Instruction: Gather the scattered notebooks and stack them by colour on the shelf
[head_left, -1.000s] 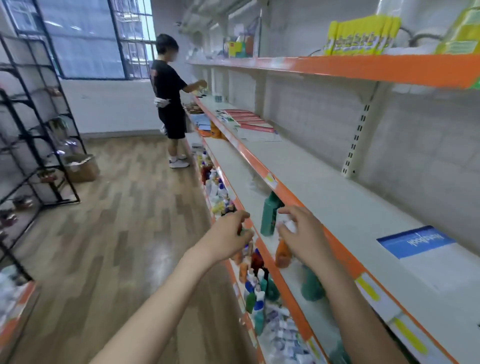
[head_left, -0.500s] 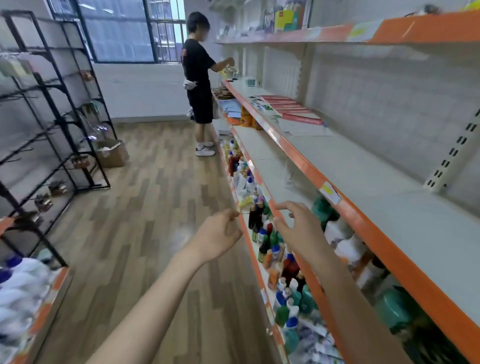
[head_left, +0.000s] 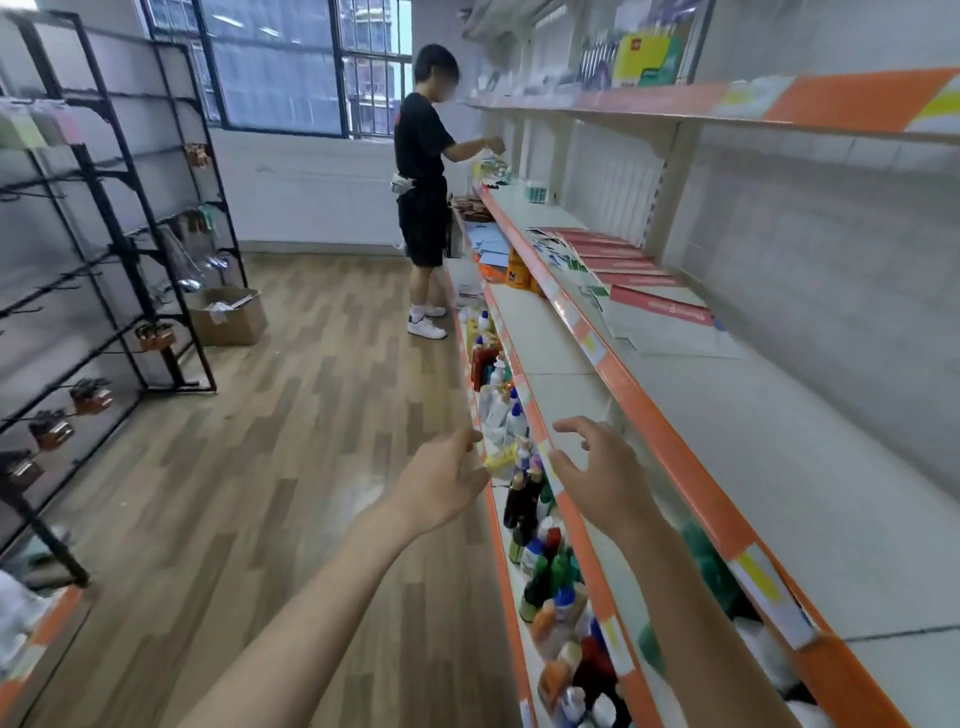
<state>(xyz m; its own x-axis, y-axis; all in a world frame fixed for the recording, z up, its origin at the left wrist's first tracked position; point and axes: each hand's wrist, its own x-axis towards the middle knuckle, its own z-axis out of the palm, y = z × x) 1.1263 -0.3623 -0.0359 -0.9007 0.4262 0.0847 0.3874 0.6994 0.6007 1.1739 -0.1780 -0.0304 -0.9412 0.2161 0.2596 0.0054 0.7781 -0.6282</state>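
Several red-covered notebooks (head_left: 631, 270) lie overlapping in a row on the white shelf (head_left: 810, 467) with the orange front edge, far ahead on my right. A few green-and-white notebooks (head_left: 563, 260) lie beside them toward the shelf front. My left hand (head_left: 444, 480) is stretched out in front of me over the aisle, fingers relaxed, holding nothing. My right hand (head_left: 602, 473) is out beside it, fingers spread and slightly bent, empty, in front of the lower shelf edges. Both hands are well short of the notebooks.
Lower shelves (head_left: 524, 499) hold many small bottles. A person in black (head_left: 423, 176) stands at the far end of the shelf, handling items. A black wire rack (head_left: 104, 249) lines the left side, with a cardboard box (head_left: 228, 317) on the wooden floor.
The view has swung left and moved along the aisle; the blue notebook seen a second ago is out of frame. Both hands stay raised and empty, the red notebooks now closer.
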